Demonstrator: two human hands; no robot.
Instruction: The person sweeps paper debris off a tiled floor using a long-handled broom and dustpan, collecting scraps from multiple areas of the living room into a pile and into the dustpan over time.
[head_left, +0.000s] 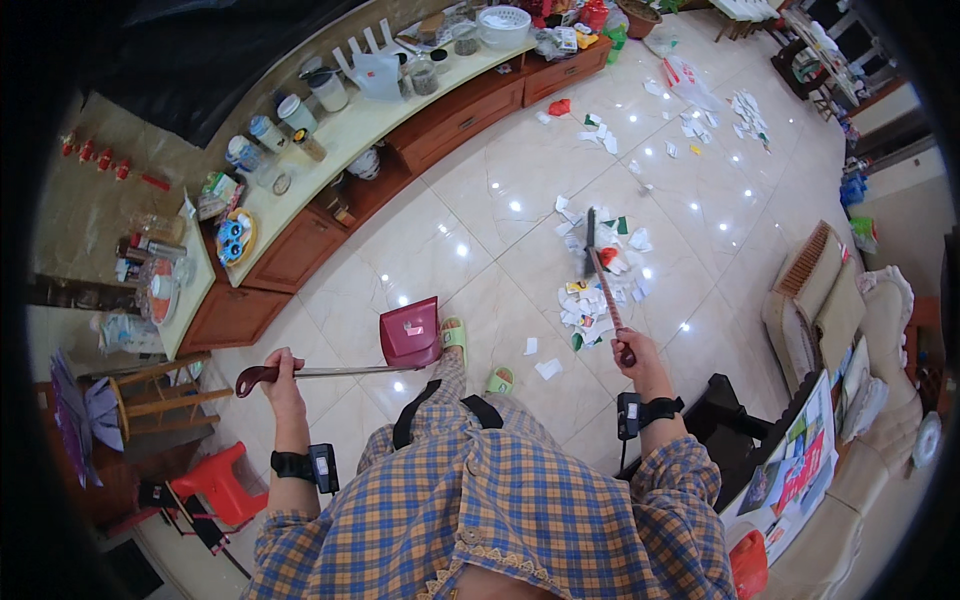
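My left hand (285, 378) is closed round the handle of a long-handled dustpan. The dark red pan (410, 333) rests on the tiles beside my left foot, with a small pale scrap in it. In my right hand (642, 362) is the handle of a broom (607, 290), which slants away from me to the floor. Its dark bristle head (590, 240) stands at the left side of a pile of torn paper scraps (588, 308), mostly white with some green, red and yellow bits.
More scraps (748, 118) and a plastic bag (690, 82) lie farther off. A long low cabinet (465, 120) with jars on top curves along the left. A sofa (870, 400) and a dark table (770, 450) stand at the right. Near the lower left is a red stool (225, 485).
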